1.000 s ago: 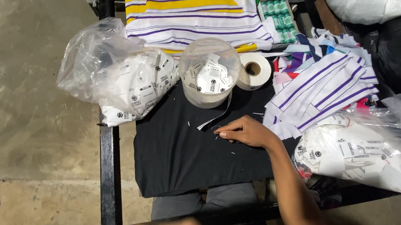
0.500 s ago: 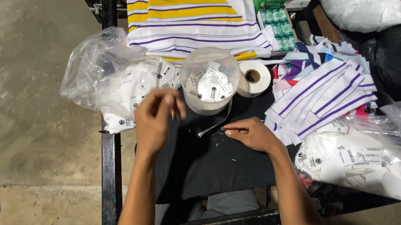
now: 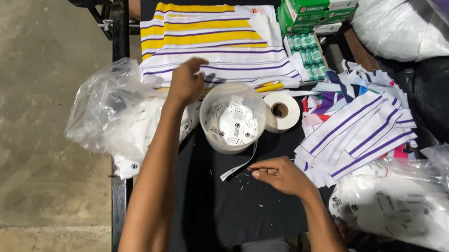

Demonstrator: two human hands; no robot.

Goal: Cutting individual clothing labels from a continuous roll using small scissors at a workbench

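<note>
Head view: the left hand (image 3: 184, 84), which half a second ago hovered beside the tub (image 3: 233, 118), has stretched past it and now pinches the near edge of the striped cloth (image 3: 213, 42), so the work has shifted to that stack. The right hand (image 3: 280, 173) stays on the black worktop (image 3: 215, 216), fingertips pressed together near a white label strip (image 3: 238, 167); whether they hold anything, I cannot tell. The strip lies just left of them.

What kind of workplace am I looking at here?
Probably a garment workshop's labelling or packing station: a stack of folded yellow-and-purple striped white fabric, cut striped cloth pieces, and a clear plastic tub of printed white labels on a black table.
</note>
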